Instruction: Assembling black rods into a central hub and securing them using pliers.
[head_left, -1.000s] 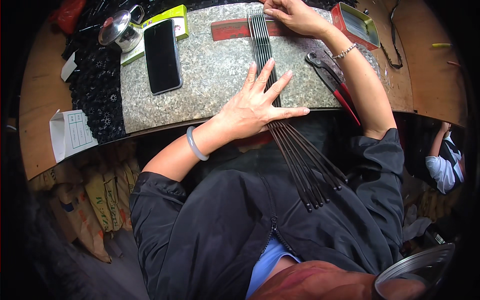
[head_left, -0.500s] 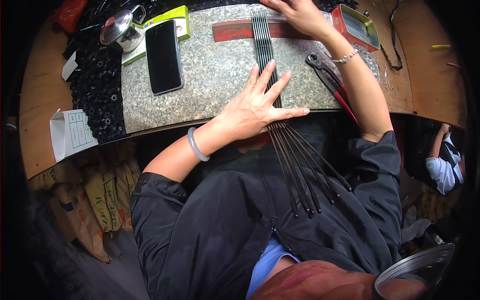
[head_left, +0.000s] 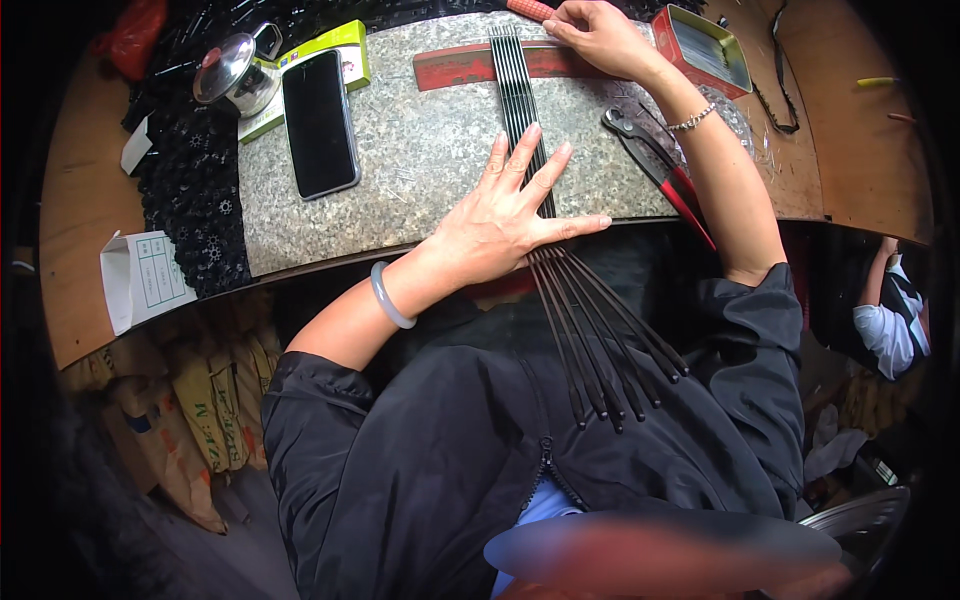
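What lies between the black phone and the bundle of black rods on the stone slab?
Head view: only bare speckled slab between the phone and the rods.

A dark-screened phone [head_left: 320, 124] lies beside a yellow-green box [head_left: 345, 45] — a white printed carton [head_left: 145, 278] sits far left.

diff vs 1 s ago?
Right hand slid slightly toward the far table edge at the rods' top ends. The rods' loose near ends shifted a little. Left hand stays pressed flat on the rods; phone and pliers unmoved.
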